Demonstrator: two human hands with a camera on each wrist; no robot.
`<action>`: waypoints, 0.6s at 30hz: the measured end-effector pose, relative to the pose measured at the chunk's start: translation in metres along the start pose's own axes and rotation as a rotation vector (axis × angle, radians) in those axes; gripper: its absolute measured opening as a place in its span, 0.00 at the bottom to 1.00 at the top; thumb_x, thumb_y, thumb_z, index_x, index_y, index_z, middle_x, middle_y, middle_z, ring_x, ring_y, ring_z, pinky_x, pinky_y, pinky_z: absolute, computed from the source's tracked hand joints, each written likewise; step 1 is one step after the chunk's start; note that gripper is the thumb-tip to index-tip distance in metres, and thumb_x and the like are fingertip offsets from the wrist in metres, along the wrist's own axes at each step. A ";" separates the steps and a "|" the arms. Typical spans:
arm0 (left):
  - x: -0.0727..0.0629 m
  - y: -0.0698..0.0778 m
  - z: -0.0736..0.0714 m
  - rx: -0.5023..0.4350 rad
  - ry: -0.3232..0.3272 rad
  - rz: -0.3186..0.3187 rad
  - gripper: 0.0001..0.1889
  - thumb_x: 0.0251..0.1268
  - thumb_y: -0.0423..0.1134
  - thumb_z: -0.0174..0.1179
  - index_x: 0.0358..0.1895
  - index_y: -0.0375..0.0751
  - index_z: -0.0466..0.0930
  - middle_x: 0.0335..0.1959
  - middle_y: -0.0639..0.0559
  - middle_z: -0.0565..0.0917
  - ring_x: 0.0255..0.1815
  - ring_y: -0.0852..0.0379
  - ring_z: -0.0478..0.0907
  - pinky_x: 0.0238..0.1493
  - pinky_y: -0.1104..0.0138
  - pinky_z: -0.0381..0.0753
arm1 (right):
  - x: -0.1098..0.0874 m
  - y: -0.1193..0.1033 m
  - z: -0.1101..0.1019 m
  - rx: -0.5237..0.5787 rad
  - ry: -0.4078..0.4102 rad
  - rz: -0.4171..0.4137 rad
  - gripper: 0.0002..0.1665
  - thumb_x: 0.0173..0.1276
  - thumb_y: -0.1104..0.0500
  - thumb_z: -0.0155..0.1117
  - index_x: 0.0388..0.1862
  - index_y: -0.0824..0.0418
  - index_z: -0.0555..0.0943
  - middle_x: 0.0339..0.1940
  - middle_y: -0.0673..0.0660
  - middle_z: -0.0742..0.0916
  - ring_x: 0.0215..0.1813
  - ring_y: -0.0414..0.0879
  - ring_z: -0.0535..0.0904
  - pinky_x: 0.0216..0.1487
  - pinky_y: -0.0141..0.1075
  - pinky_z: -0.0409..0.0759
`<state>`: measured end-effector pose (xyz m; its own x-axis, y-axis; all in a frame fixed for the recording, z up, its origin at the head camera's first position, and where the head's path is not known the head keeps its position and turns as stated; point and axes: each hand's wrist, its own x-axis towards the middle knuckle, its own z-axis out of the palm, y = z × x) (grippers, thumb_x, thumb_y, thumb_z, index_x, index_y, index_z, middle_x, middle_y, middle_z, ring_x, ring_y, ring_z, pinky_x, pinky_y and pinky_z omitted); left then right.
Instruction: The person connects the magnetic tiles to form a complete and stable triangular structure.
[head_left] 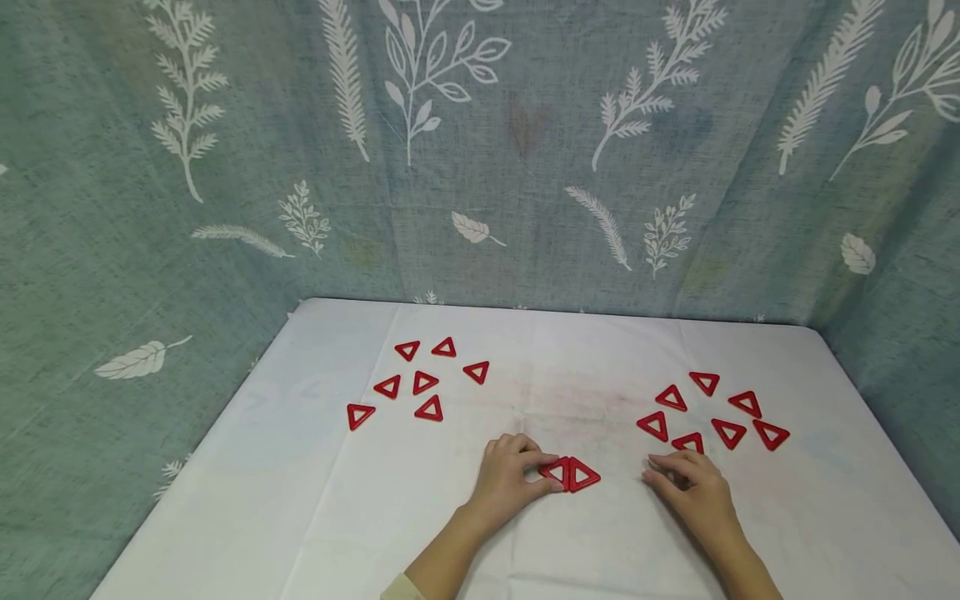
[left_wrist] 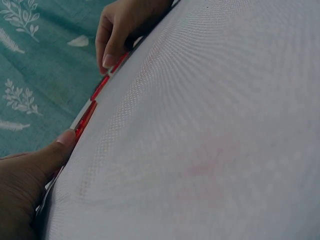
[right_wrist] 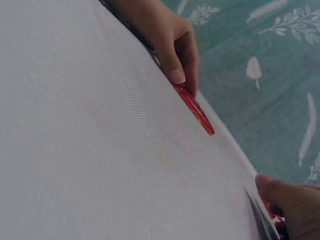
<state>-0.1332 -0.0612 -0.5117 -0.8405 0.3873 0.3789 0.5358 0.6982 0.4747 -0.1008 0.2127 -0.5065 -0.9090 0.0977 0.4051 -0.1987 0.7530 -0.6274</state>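
Two flat, hollow red triangles lie side by side at the front middle of the white tabletop in the head view. My left hand [head_left: 510, 475] holds the left red triangle [head_left: 566, 475] between thumb and fingers. The right red triangle [head_left: 587, 484] sits against it with its tip pointing right. To the right of the pair, my right hand [head_left: 693, 492] hovers or rests near the cloth, fingers loosely bent, nothing visible between them. Just beyond its fingertips, another red triangle [head_left: 678, 444] is partly hidden. The right wrist view shows the left hand [right_wrist: 172, 45] at the pair edge-on.
Several loose red triangles, one of them a triangle [head_left: 428, 408], are scattered at the left. Several more, including a triangle [head_left: 658, 414], lie at the right. A leaf-patterned green curtain [head_left: 525, 208] stands behind the white tabletop [head_left: 555, 367] and along its sides.
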 end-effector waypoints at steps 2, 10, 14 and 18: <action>0.000 0.000 0.000 -0.004 -0.004 -0.002 0.19 0.44 0.55 0.71 0.42 0.56 0.87 0.35 0.63 0.75 0.39 0.63 0.68 0.47 0.66 0.65 | 0.000 0.002 -0.002 -0.002 0.016 0.003 0.17 0.42 0.63 0.80 0.35 0.59 0.88 0.30 0.47 0.82 0.31 0.33 0.67 0.30 0.21 0.66; -0.001 0.000 0.001 -0.010 0.003 0.004 0.19 0.43 0.56 0.71 0.42 0.56 0.87 0.35 0.63 0.75 0.38 0.64 0.67 0.46 0.66 0.65 | 0.000 0.005 -0.008 0.015 0.064 0.016 0.17 0.41 0.65 0.79 0.34 0.62 0.87 0.30 0.50 0.83 0.31 0.34 0.68 0.32 0.20 0.65; -0.001 -0.001 0.001 -0.011 0.008 0.009 0.20 0.43 0.56 0.70 0.42 0.56 0.87 0.35 0.63 0.75 0.38 0.64 0.67 0.46 0.67 0.65 | 0.002 0.006 -0.008 -0.008 0.109 0.025 0.17 0.41 0.66 0.79 0.34 0.62 0.88 0.29 0.51 0.83 0.31 0.33 0.67 0.34 0.23 0.63; 0.000 -0.001 0.000 -0.012 0.011 0.013 0.20 0.42 0.56 0.70 0.42 0.55 0.87 0.35 0.63 0.75 0.38 0.63 0.68 0.45 0.66 0.65 | 0.004 0.009 -0.007 -0.055 0.194 0.019 0.17 0.40 0.68 0.79 0.33 0.65 0.87 0.27 0.55 0.82 0.32 0.38 0.67 0.36 0.30 0.62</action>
<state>-0.1336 -0.0618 -0.5120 -0.8328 0.3894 0.3934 0.5472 0.6863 0.4791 -0.1034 0.2245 -0.5061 -0.8235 0.2318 0.5178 -0.1573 0.7836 -0.6010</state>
